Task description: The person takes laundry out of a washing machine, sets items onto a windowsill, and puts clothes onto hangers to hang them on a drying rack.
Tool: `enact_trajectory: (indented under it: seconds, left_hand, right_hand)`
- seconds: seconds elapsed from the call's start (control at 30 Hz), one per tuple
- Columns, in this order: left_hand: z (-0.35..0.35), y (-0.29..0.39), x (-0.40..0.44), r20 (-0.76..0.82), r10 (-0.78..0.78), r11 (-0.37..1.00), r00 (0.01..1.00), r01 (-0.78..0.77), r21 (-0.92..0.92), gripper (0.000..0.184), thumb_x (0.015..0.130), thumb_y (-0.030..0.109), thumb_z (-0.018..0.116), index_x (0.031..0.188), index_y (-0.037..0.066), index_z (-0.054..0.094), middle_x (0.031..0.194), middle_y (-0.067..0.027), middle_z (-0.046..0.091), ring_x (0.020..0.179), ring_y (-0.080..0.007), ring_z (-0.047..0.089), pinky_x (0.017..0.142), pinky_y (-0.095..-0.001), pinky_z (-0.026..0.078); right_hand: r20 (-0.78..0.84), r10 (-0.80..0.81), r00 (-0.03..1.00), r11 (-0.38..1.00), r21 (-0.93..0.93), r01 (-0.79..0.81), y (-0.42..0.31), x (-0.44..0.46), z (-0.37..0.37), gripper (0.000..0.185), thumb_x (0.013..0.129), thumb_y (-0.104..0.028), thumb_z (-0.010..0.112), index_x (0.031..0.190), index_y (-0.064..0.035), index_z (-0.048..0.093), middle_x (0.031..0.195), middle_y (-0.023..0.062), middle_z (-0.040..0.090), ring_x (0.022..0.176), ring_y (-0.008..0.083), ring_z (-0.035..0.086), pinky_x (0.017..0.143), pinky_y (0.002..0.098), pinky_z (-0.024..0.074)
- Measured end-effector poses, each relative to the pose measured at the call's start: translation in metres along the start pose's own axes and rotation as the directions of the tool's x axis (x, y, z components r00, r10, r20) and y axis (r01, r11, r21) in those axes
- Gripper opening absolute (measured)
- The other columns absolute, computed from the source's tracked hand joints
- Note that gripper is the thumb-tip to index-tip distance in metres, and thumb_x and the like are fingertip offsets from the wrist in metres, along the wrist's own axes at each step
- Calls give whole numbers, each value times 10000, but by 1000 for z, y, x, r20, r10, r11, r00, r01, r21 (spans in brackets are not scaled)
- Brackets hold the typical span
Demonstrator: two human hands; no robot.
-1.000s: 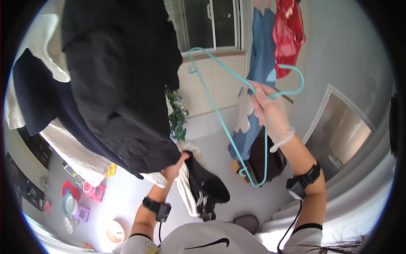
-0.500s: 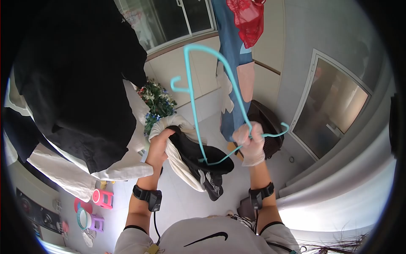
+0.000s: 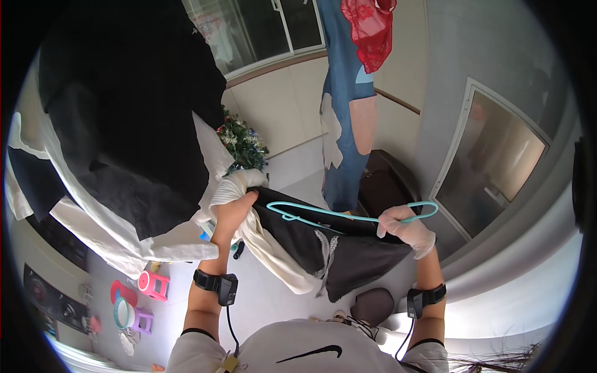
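Note:
My left hand (image 3: 235,214) is closed on the waist edge of a black garment (image 3: 367,261) with a grey drawstring (image 3: 325,255). A bundled cream-white cloth (image 3: 270,248) hangs at the same hand, over or beside the wrist. My right hand (image 3: 407,231), in a thin translucent glove, is closed around a turquoise clothes hanger (image 3: 336,212). The hanger lies almost level along the garment's upper edge, partly hidden behind or inside the cloth. The garment's far corner reaches just under my right hand; whether the fingers also pinch it I cannot tell.
Large black clothing (image 3: 130,124) and white garments (image 3: 180,248) hang at left. Jeans (image 3: 342,124) and a red lace item (image 3: 370,34) hang ahead. Flowers (image 3: 242,143), a dark brown bin-like object (image 3: 388,183), a pink stool (image 3: 153,285) and a purple stool (image 3: 143,321) stand below.
My right hand has moved right and down with the hanger, which has swung from upright to nearly level. The black garment is now spread wide between my hands.

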State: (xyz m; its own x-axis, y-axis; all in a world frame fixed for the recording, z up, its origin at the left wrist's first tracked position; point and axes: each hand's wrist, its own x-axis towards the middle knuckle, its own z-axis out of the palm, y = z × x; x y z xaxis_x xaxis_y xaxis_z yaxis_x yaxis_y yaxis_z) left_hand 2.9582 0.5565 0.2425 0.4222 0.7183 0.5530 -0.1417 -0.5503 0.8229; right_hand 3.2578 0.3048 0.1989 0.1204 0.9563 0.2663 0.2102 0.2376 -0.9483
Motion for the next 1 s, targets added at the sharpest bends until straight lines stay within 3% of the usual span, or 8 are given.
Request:
enact_trajectory:
  seconds: [0.13,0.33,0.4,0.47,0.73,0.8,0.87,1.0]
  left_hand:
    - [-6,-20,-8,76,21,991,997,-30,127,287,698,-70,506,952,-43,636,892,-88,659,796,-162,620,714,-263,488]
    - [-3,-19,-20,155,-233,941,960,262,-213,269,714,-66,502,950,-49,631,894,-85,659,789,-169,618,710,-274,483]
    - [-4,-20,-23,137,-299,915,944,324,-241,272,720,-66,500,957,-48,630,894,-84,660,792,-172,619,712,-275,484]
    - [-4,-23,-22,125,-364,884,923,385,-267,274,725,-66,498,965,-47,629,894,-83,660,796,-174,620,713,-276,485]
    - [18,-23,-20,272,228,918,935,-299,261,240,767,-5,569,997,-58,616,957,-85,655,873,-172,618,794,-282,484]
    - [16,-42,-22,320,90,930,943,-195,312,239,799,38,619,1025,-39,619,978,-67,653,924,-141,600,832,-270,466]
    - [12,-43,-27,245,-63,998,967,64,7,293,827,108,663,1084,-21,605,1026,-57,645,948,-129,593,848,-266,461]
    - [-7,-62,-18,267,3,999,964,-13,38,332,840,98,664,1138,-19,577,1075,-57,631,947,-138,594,842,-265,465]
  right_hand:
    - [-9,24,1000,987,-160,-25,-39,1,0,277,888,-97,529,647,17,605,644,62,618,623,121,557,629,254,426]
    - [-41,115,992,985,-122,-120,-50,-1,-13,245,854,-89,526,647,8,615,646,64,622,589,127,536,584,271,417]
    - [50,-53,997,987,-149,60,-49,1,-2,240,852,-86,527,652,7,620,643,61,622,584,129,527,573,271,408]
    - [-49,49,998,918,-392,-65,-62,1,22,246,861,-111,565,645,-1,608,620,43,608,593,139,528,580,281,403]
    - [151,222,963,814,-573,-98,-65,62,88,261,855,-213,572,695,-24,654,672,71,624,681,163,568,681,298,435]
    - [127,228,965,916,-364,-168,-63,74,88,232,832,-199,596,700,-21,665,731,46,642,730,148,559,707,286,418]
    - [135,255,957,914,-356,-194,-69,76,84,199,819,-161,603,713,-4,663,704,29,628,702,132,531,688,276,400]
    - [152,288,945,905,-366,-217,-79,79,89,170,818,-129,597,736,1,670,661,14,586,654,120,497,625,247,378]
